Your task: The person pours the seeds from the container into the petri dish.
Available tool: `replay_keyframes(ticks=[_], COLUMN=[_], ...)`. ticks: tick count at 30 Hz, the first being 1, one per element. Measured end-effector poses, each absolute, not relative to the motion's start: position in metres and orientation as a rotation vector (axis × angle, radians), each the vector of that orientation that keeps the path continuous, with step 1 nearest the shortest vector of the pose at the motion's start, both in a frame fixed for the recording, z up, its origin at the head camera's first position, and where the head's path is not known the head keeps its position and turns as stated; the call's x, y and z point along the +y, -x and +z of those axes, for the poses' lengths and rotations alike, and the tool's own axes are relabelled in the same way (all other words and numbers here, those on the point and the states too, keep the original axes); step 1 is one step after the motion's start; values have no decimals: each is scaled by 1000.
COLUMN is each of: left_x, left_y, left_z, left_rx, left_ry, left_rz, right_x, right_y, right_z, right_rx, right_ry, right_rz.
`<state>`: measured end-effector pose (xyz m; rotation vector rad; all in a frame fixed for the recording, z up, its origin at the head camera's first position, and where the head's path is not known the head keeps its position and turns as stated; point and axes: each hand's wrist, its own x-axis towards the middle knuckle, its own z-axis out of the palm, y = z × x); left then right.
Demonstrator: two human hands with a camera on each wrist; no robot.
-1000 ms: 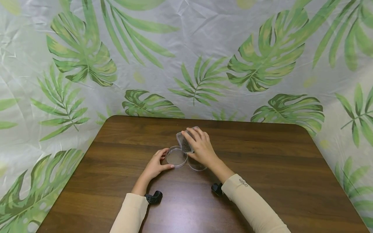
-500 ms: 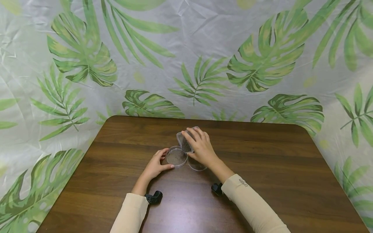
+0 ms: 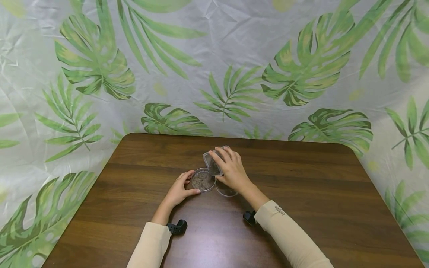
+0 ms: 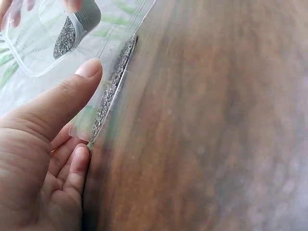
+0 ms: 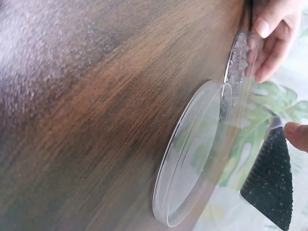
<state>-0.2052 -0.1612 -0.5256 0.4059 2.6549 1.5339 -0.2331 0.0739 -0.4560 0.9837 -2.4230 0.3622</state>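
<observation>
My left hand [image 3: 180,189] holds a round clear petri dish [image 3: 197,186] on the table, thumb and fingers on opposite sides of its rim. Grey-brown granules [image 4: 115,82] form a layer across its bottom. Over the dish's right side, my right hand [image 3: 233,169] grips a clear plastic box [image 3: 208,159], tilted with its mouth toward the dish. Dark granules [image 5: 272,178] are heaped in the box's lower corner. The palm covers much of the box in the head view.
A second clear round dish or lid [image 5: 166,211] sits on the table right beside the petri dish, partly under my right hand. The brown wooden table [image 3: 301,193] meets a leaf-patterned curtain [image 3: 234,44] at its back edge.
The layer of granules in the petri dish has become thicker and darker, from nearly bare to covering the bottom. Both hands and the tilted box have hardly moved.
</observation>
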Motion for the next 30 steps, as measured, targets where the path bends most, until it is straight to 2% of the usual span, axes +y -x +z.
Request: replay_keyframes(ticks=[30], left_x=[-161], left_y=[207], left_z=[-528], left_rx=[2659], left_ry=[-409], left_rz=[1534], right_x=[75], right_y=[234], right_z=[-460], right_rx=[-2428], right_ry=[-964], right_rz=[372])
